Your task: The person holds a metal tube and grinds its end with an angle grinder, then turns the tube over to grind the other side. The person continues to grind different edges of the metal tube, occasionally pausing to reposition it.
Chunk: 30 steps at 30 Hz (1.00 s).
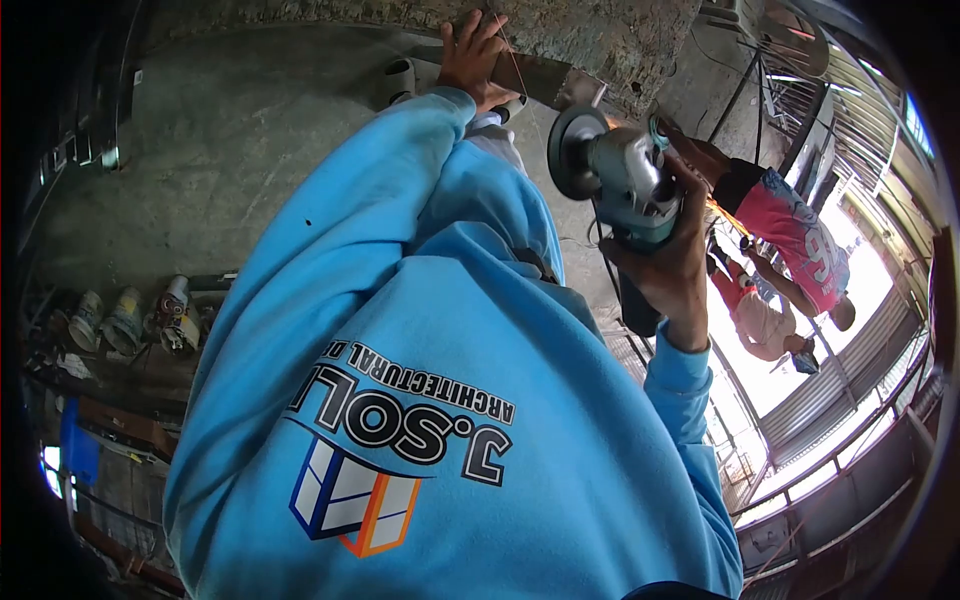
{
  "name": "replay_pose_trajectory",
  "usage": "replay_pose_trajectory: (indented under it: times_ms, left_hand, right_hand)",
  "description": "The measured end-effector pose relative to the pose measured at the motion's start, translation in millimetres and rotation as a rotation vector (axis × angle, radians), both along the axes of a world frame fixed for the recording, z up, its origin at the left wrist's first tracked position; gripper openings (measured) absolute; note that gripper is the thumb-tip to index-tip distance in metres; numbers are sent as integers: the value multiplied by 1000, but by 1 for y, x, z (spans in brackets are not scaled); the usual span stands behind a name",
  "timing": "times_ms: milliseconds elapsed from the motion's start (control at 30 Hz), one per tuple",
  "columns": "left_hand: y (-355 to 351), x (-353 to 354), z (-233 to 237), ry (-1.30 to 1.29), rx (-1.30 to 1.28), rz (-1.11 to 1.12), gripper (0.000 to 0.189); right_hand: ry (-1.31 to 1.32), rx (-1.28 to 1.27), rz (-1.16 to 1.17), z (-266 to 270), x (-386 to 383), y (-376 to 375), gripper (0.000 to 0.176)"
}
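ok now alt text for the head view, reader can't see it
A person's right hand grips an angle grinder near a rough surface, the left hand reaching to its edge with fingers spread. The blue sweatshirt fills the centre; two other people are in the background.

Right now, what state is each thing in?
Grinder: held; on or off unclear.
Disc: fitted; spin unclear.
Right hand: closed around grinder.
Left hand: open, fingers spread.
Blue top: worn, sleeves down to wrists.
Containers: stained.
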<state>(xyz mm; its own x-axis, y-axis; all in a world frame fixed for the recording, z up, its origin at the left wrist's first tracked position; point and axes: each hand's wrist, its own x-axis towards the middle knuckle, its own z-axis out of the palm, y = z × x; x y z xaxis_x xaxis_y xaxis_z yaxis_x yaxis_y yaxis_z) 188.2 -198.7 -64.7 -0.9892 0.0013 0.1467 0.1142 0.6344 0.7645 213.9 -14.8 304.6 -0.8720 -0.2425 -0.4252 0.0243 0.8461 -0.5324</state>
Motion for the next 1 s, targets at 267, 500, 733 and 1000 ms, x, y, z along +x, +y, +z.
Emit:
replay_pose_trajectory:
  times_ms: [267,500,733,1000]
  left_hand:
    - [0,1,-1,22,22,13,71]
    - [-9,4,28,-109,-143,0,78]
    - [-24,0,19,-7,-26,-176,69]
    - [-34,-1,34,19,188,-222,68]
  right_hand:
    - [-126,-10,-106,9,18,11,97]
    - [-61,15,-205,12,19,23,98]
    - [-16,8,-175,10,20,21,97]
    - [-25,-13,-162,5,19,19,98]
